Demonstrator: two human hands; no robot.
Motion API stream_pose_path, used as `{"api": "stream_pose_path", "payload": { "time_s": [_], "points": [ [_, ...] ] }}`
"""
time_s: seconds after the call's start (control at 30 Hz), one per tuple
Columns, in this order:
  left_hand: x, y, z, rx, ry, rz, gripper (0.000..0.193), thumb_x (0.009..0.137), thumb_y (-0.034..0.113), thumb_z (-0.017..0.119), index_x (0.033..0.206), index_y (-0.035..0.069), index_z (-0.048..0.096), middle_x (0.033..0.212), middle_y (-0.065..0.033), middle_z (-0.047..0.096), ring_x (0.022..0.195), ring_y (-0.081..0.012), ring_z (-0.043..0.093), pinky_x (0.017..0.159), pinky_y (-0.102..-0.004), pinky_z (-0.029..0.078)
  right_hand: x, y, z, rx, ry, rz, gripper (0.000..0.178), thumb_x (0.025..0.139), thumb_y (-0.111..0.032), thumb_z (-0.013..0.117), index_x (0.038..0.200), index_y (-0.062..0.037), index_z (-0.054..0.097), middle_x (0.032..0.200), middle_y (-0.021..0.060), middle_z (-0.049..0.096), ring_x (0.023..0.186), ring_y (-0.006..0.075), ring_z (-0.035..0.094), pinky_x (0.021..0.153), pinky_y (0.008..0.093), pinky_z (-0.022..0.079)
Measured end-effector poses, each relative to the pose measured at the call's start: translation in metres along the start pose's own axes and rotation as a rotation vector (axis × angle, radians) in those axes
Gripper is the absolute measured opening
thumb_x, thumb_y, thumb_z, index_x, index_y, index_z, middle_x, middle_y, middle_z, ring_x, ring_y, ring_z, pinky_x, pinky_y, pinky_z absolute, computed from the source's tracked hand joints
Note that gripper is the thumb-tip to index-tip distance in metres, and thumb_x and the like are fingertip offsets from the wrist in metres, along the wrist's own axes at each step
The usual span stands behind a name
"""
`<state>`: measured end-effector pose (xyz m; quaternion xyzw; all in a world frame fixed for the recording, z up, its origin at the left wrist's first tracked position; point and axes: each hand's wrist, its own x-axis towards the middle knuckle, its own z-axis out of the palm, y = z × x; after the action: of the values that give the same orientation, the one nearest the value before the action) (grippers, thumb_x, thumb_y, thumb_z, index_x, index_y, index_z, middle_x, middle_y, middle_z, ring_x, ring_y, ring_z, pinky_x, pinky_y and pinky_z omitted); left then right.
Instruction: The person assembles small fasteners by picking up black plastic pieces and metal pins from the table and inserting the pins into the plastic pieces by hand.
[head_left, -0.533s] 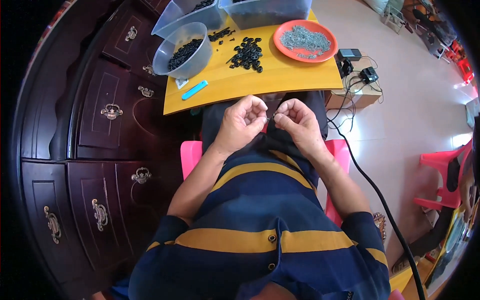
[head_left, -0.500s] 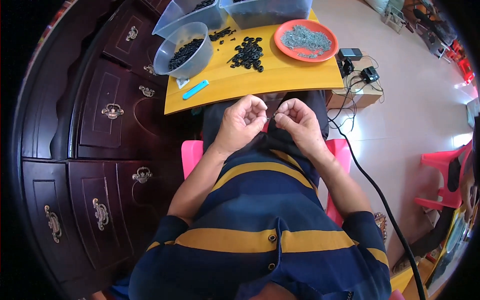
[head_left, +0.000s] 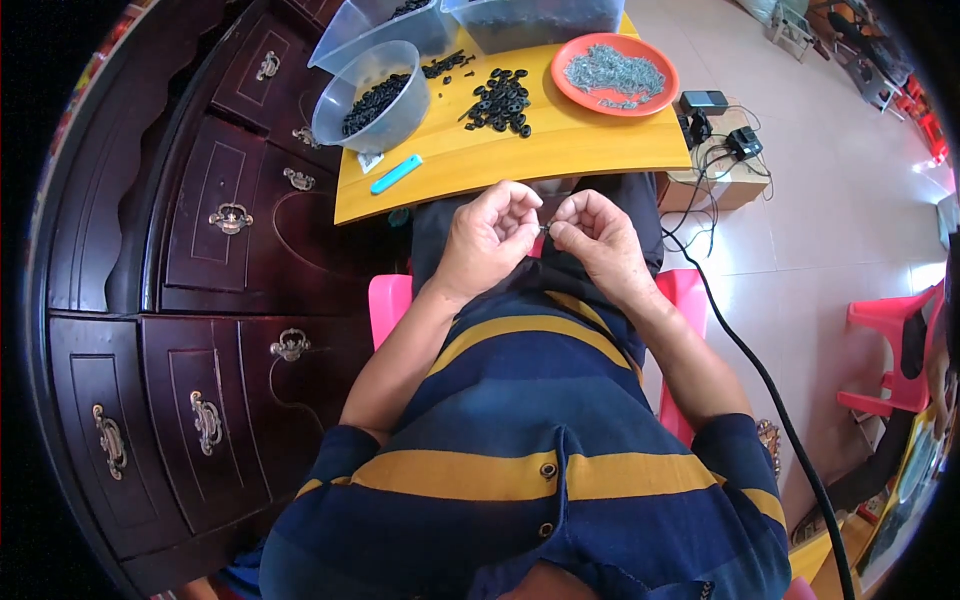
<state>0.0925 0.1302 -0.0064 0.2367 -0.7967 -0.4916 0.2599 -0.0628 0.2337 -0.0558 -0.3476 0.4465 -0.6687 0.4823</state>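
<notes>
While I watch remotely, the left hand (head_left: pixel 490 238), narrowed to a pinch, grips one end of a tiny part (head_left: pixel 544 230) above the lap (head_left: pixel 432 240); the right hand (head_left: pixel 602 245) pinches the other end. Beyond, a red plate (head_left: pixel 583 102) holds silvery pieces (head_left: pixel 615 72). I judge the part light, stiff, easily dropped, best held by its ends.

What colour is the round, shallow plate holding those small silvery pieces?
The round, shallow plate is orange-red, seen best in the head view.
</notes>
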Motion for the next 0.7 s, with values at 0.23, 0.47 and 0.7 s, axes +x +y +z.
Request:
{"api": "stream_pose_path", "payload": {
  "time_s": [0.23,0.47,0.7],
  "points": [
    [0.001,0.000,0.001,0.039,-0.009,0.022,0.023,0.086,-0.006,0.065,0.107,0.004,0.061,0.085,0.0042,0.062,0.071,0.0000,0.054,0.063,-0.0166,0.045,0.000,-0.001,0.001,-0.025,0.009,0.001,0.010,0.093,0.000,0.065,0.099,-0.0045,0.058,0.089,-0.0021,0.061,0.079,0.0054,0.058,0.073,0.0206,0.049],
    [0.002,0.002,0.001,0.079,-0.012,0.031,0.023,0.086,-0.006,0.066,0.106,0.004,0.063,0.083,0.0038,0.063,0.069,-0.0001,0.055,0.062,-0.0171,0.045,0.001,0.003,-0.001,-0.082,0.010,-0.022,0.011,0.092,0.002,0.065,0.098,-0.0042,0.058,0.089,-0.0023,0.061,0.080,0.0046,0.058,0.074,0.0202,0.050],
    [0.005,0.006,0.002,0.082,-0.062,0.016,0.020,0.086,-0.004,0.066,0.104,0.004,0.064,0.082,0.0031,0.064,0.070,-0.0009,0.056,0.063,-0.0178,0.047,0.000,0.007,0.002,-0.020,0.055,-0.006,0.011,0.089,0.002,0.066,0.096,-0.0031,0.060,0.085,-0.0020,0.063,0.075,0.0038,0.058,0.068,0.0187,0.048]
  ]
}}
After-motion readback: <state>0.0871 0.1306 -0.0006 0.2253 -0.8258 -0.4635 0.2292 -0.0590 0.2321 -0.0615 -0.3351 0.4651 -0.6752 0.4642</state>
